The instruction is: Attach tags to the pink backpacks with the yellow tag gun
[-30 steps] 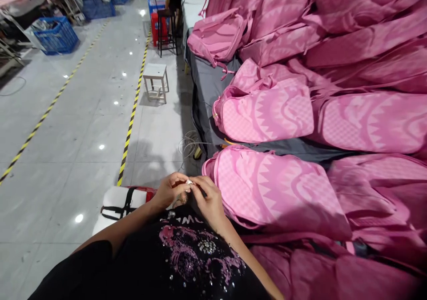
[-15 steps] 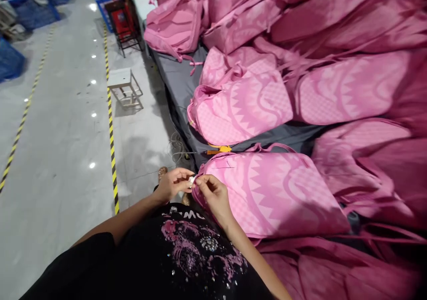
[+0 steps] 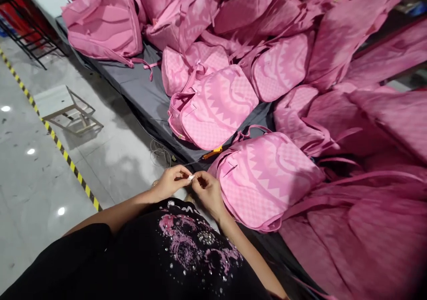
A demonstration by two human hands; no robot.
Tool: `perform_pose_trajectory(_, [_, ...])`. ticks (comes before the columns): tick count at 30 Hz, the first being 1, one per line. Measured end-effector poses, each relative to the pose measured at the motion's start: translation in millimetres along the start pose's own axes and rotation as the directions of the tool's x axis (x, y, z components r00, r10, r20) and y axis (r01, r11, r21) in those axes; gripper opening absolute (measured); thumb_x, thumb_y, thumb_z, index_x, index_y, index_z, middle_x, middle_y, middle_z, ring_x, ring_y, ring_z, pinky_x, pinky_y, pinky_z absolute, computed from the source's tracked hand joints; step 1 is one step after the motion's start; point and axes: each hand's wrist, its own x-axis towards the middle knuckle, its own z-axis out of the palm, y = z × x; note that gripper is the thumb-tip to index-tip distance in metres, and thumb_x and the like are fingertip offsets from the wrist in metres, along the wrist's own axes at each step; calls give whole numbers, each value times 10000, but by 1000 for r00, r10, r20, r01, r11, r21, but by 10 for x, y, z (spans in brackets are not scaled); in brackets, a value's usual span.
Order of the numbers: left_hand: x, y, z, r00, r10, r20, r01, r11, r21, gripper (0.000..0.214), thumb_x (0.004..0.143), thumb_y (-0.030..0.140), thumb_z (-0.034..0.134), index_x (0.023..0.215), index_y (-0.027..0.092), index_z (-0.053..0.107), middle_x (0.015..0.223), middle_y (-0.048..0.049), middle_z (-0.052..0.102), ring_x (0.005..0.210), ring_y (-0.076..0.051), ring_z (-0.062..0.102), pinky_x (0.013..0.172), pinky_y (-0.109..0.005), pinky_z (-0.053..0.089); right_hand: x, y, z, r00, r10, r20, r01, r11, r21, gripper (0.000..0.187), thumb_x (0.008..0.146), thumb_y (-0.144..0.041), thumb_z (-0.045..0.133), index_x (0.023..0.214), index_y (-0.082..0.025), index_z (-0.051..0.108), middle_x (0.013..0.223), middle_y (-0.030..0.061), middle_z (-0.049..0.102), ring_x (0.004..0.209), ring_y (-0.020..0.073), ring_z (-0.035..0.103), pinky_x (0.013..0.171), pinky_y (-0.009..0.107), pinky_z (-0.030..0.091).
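Note:
My left hand (image 3: 171, 183) pinches a small white piece (image 3: 191, 177) between thumb and fingers. My right hand (image 3: 209, 193) is closed at the other side of this piece, its fingertips pressed together against it. What kind of thing it is, I cannot make out. Just right of my hands, a pink backpack (image 3: 263, 180) with a jagged-tooth print lies on the dark-covered table (image 3: 113, 75). Past my fingertips, a slim orange tool (image 3: 213, 153) with a dark end lies between this backpack and a second pink backpack (image 3: 220, 104).
Many more pink backpacks (image 3: 260, 15) are heaped across the back and right. A loose coil of thin wire or cord (image 3: 160, 153) hangs by the table edge. On the floor to the left stand a small stool (image 3: 56, 102) and a black-framed chair (image 3: 31, 40), near yellow-black tape (image 3: 65, 151).
My view has swung to the right, so the stool and tape sit further left. Both hands stay together at the white piece, now a little apart from the backpack's edge.

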Motion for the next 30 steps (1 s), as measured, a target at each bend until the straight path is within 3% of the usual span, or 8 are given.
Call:
perform_pose_trajectory(7, [121, 83, -101, 974, -180, 138, 197, 973, -118, 441, 774, 404, 692, 1037, 71, 573, 928, -99, 627, 789, -162, 637, 646, -273, 556, 14, -66, 137, 948, 313, -55, -273, 891, 362, 437, 679, -543, 666, 760, -133, 537, 640, 48, 538, 502, 119, 419, 478, 220, 317])
perform_pose_trajectory(11, [173, 63, -18, 986, -68, 152, 57, 996, 73, 370, 790, 339, 677, 1060, 99, 600, 935, -89, 638, 817, -158, 628, 641, -245, 554, -9, -40, 103, 936, 287, -205, -215, 925, 314, 414, 663, -523, 664, 732, -136, 536, 657, 37, 527, 532, 116, 423, 496, 223, 313])
perform_pose_trajectory(14, [217, 70, 76, 988, -70, 138, 48, 986, 162, 291, 817, 336, 635, 981, 97, 633, 887, -82, 642, 784, -161, 626, 586, -233, 548, -40, 3, 66, 940, 260, -223, -180, 929, 324, 391, 688, -504, 651, 745, -136, 533, 654, 34, 523, 531, 115, 419, 492, 225, 300])
perform_pose_trajectory(16, [256, 77, 159, 988, -91, 124, 71, 985, 158, 299, 842, 352, 593, 974, 89, 641, 873, -82, 641, 732, -146, 620, 572, -238, 549, -76, 53, 20, 942, 277, -188, -172, 882, 439, 410, 704, -512, 672, 768, -137, 518, 614, 15, 493, 492, 103, 382, 477, 218, 273])
perform_pose_trajectory(19, [319, 67, 305, 977, -151, 149, 138, 986, 95, 340, 826, 363, 596, 1006, 77, 633, 875, -83, 633, 693, -131, 612, 574, -249, 555, -151, 148, -83, 943, 319, -96, -176, 721, 670, 459, 701, -523, 729, 788, -139, 493, 572, -17, 440, 459, 84, 331, 470, 200, 258])
perform_pose_trajectory(21, [348, 40, 400, 970, -190, 151, 181, 981, 71, 355, 812, 368, 606, 1007, 72, 626, 871, -83, 629, 682, -128, 608, 566, -249, 554, -196, 206, -161, 945, 319, -72, -172, 672, 720, 473, 705, -526, 747, 799, -133, 500, 603, -5, 473, 473, 86, 361, 481, 196, 283])
perform_pose_trajectory(26, [362, -49, 571, 994, -61, 90, 39, 973, 226, 295, 853, 328, 568, 1030, 102, 634, 971, -86, 640, 801, -151, 617, 582, -233, 549, -208, 285, -326, 944, 307, -121, -198, 820, 536, 548, 695, -626, 741, 800, -130, 532, 621, 26, 512, 511, 119, 436, 497, 216, 347])
perform_pose_trajectory(30, [373, -92, 657, 996, -48, 77, 28, 971, 236, 331, 869, 360, 575, 1067, 99, 623, 967, -85, 634, 812, -154, 607, 584, -232, 532, -187, 297, -388, 952, 251, -175, -134, 856, 500, 513, 707, -604, 732, 768, -128, 552, 688, 42, 529, 556, 122, 450, 513, 217, 374])
